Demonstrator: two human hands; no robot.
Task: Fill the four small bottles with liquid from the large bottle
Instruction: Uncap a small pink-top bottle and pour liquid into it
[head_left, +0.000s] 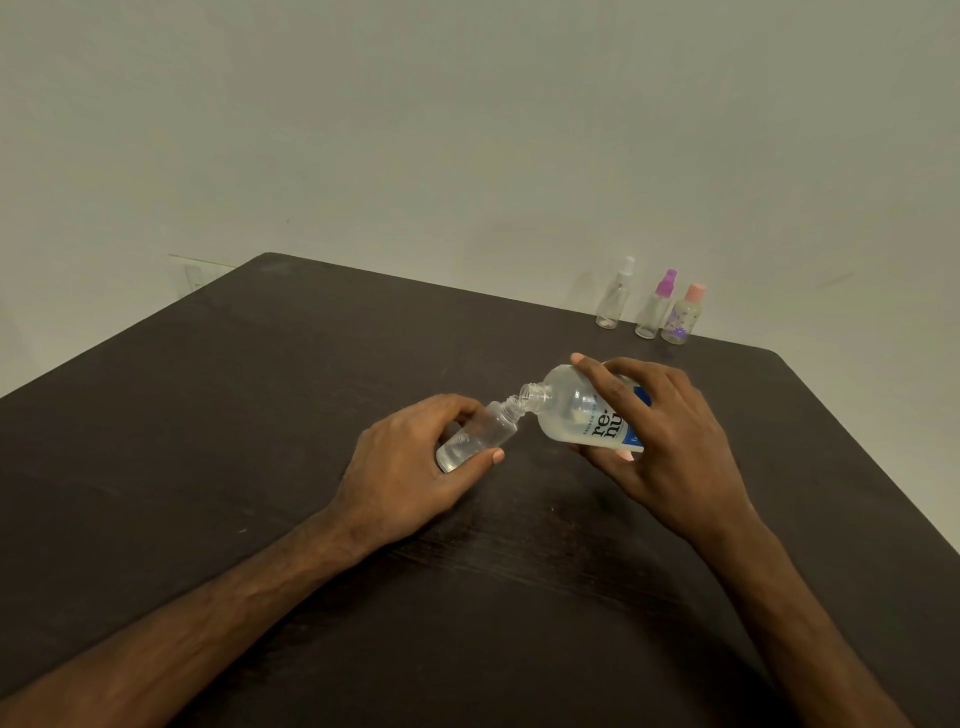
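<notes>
Large bottle (576, 410): one, clear rounded plastic, white-and-blue label, cap off, tilted above table middle, threaded neck set against mouth of small bottle (483, 431). Gripped by right hand (670, 447), fingers curled over body, thumb beneath. Small bottles: four counted. One clear, uncapped, slanted, some liquid seen at base, clasped in left hand (410, 467). Three stood upright at far table edge, well apart from hands: white-topped bottle (613, 301), purple-topped bottle (655, 306), pink-topped bottle (683, 317) printed with purple flowers. Table (260, 415): one, dark wood grain, matte.
</notes>
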